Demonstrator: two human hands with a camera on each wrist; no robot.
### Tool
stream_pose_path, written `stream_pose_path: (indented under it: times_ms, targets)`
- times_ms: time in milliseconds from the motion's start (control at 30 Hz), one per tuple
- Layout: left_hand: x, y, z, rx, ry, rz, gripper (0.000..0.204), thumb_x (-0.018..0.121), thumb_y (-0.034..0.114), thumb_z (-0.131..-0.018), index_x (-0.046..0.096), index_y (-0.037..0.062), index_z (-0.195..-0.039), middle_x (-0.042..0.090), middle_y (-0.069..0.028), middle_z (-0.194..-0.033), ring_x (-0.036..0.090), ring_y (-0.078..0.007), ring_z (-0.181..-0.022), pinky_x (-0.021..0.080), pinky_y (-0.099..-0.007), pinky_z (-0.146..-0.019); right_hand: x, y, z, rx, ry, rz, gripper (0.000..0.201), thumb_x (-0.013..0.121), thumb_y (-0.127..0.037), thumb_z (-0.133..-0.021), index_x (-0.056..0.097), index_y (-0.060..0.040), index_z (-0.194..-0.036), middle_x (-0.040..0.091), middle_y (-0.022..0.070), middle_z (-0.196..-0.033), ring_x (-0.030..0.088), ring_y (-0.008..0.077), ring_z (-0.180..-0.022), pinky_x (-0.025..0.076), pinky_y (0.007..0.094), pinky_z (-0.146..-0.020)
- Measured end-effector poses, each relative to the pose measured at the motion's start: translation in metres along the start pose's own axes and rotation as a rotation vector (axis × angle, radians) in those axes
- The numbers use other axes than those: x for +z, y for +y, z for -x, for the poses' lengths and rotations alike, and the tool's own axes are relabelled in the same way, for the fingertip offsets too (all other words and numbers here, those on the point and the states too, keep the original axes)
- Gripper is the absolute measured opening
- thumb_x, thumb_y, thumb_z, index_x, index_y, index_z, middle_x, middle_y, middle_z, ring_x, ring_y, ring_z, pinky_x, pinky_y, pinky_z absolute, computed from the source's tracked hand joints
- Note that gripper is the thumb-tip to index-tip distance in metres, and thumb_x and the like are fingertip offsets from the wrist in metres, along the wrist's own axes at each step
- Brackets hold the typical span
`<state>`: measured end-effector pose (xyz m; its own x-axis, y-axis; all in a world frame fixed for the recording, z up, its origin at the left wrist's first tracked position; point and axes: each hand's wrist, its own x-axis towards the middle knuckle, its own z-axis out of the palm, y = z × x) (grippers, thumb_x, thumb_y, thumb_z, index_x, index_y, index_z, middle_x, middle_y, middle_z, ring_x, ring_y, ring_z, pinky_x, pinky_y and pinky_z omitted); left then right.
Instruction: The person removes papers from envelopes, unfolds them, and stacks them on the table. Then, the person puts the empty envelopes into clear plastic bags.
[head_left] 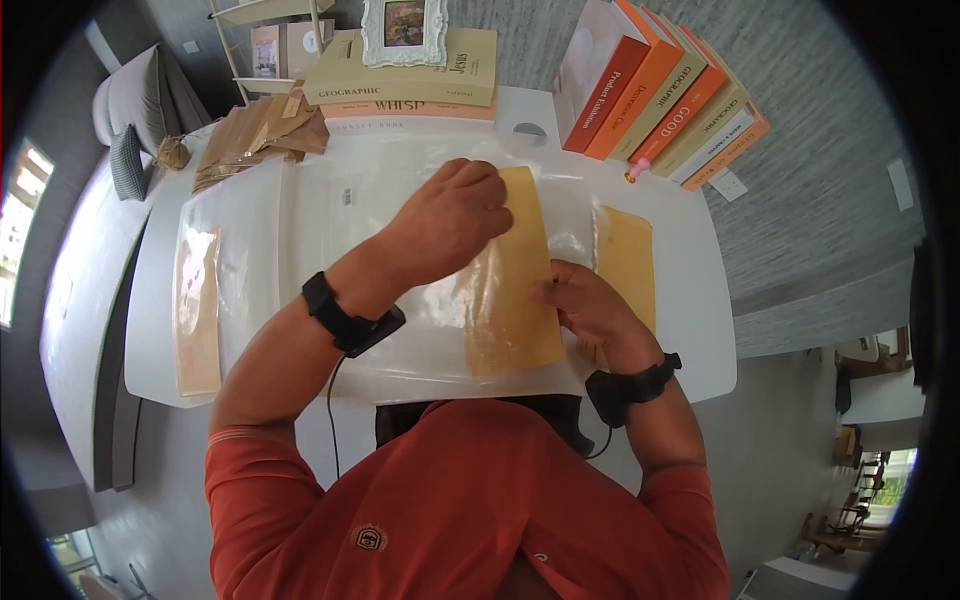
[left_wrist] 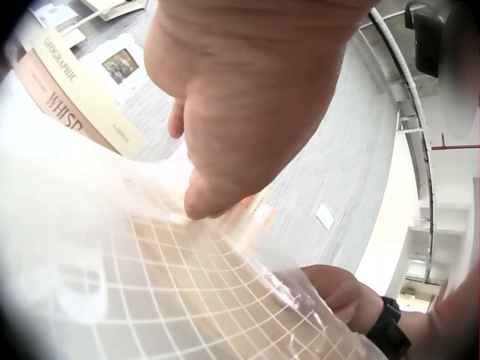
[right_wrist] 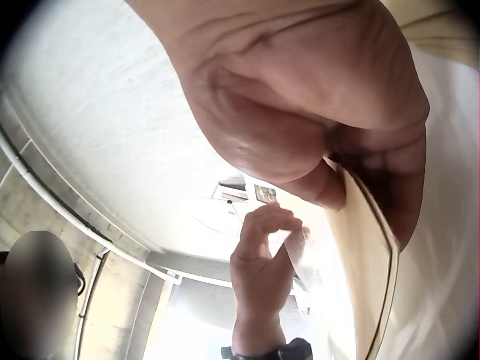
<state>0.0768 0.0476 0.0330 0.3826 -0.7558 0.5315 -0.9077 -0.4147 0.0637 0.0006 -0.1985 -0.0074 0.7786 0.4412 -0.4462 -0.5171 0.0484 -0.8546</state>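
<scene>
A tan kraft envelope (head_left: 525,300) stands tilted over the table, partly covered by clear plastic film. With thumb and curled fingers, my left hand (head_left: 455,215) pinches the top edge of the clear plastic (left_wrist: 82,285), which shows white grid lines over the tan surface in the left wrist view. My right hand (head_left: 592,305) holds the envelope's right edge; in the right wrist view the thumb lies on one face of the envelope (right_wrist: 360,262) and the fingers on the other. A second kraft envelope (head_left: 632,265) lies right of this hand, its lower part behind the wrist.
Wide clear plastic sheets (head_left: 330,240) cover much of the white table (head_left: 700,340). A tan sheet (head_left: 197,340) lies at the left edge. Stacked books (head_left: 400,85) carry a white picture frame (head_left: 404,30); upright books (head_left: 650,95) lean at the back right. Brown paper bags (head_left: 262,135) lie back left.
</scene>
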Motion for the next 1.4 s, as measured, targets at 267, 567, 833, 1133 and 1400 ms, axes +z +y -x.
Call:
stream_pose_path:
  times_ms: [267,567,833,1133,1400]
  targets:
    - [-0.045,0.003,0.016,-0.321,0.212,0.045,0.075,0.084,0.020,-0.078,0.048,0.0042,-0.141,0.054,-0.0177,-0.136,0.053,-0.0342,-0.128,0.043,-0.0458,-0.109,0.008,0.009,-0.019,-0.113,-0.102,-0.252,0.036,0.062,-0.016,-0.100,0.059,-0.0051,-0.134,0.065,0.0070,-0.126,0.065,0.0169,-0.112,0.054,0.0366,-0.096]
    - [-0.059,0.018,0.089,-1.074,0.260,1.496,0.030,0.057,0.022,-0.105,0.065,0.0005,-0.124,0.071,-0.0053,-0.114,0.067,-0.0146,-0.103,0.053,-0.0311,-0.093,0.015,-0.017,0.003,-0.578,-0.097,0.101,0.036,0.060,-0.014,-0.102,0.057,-0.0040,-0.136,0.066,0.0048,-0.125,0.063,0.0178,-0.113,0.048,0.0351,-0.103]
    - [-0.032,0.040,0.062,-0.720,0.497,1.435,0.031,0.056,0.022,-0.106,0.066,0.0013,-0.127,0.070,-0.0053,-0.121,0.063,-0.0133,-0.112,0.047,-0.0313,-0.100,-0.002,-0.021,0.013,-0.660,-0.068,0.912,0.033,0.060,-0.006,-0.099,0.063,-0.0053,-0.133,0.063,0.0094,-0.135,0.058,0.0193,-0.123,0.047,0.0351,-0.103]
    - [-0.026,0.036,0.071,-0.643,0.371,1.419,0.035,0.067,0.025,-0.100,0.068,0.0014,-0.125,0.070,-0.0044,-0.120,0.062,-0.0135,-0.112,0.047,-0.0325,-0.101,0.023,-0.039,0.015,-0.399,-0.127,0.701,0.031,0.060,-0.006,-0.099,0.064,-0.0044,-0.130,0.063,0.0102,-0.135,0.060,0.0196,-0.121,0.049,0.0343,-0.100]
    - [-0.014,0.031,0.105,-0.806,0.318,1.278,0.033,0.079,0.017,-0.090,0.072,0.0042,-0.120,0.072,-0.0026,-0.115,0.063,-0.0117,-0.106,0.050,-0.0306,-0.095,0.031,-0.047,0.010,-0.345,-0.158,0.749,0.029,0.059,-0.005,-0.099,0.065,-0.0037,-0.127,0.063,0.0109,-0.134,0.062,0.0198,-0.119,0.050,0.0337,-0.097]
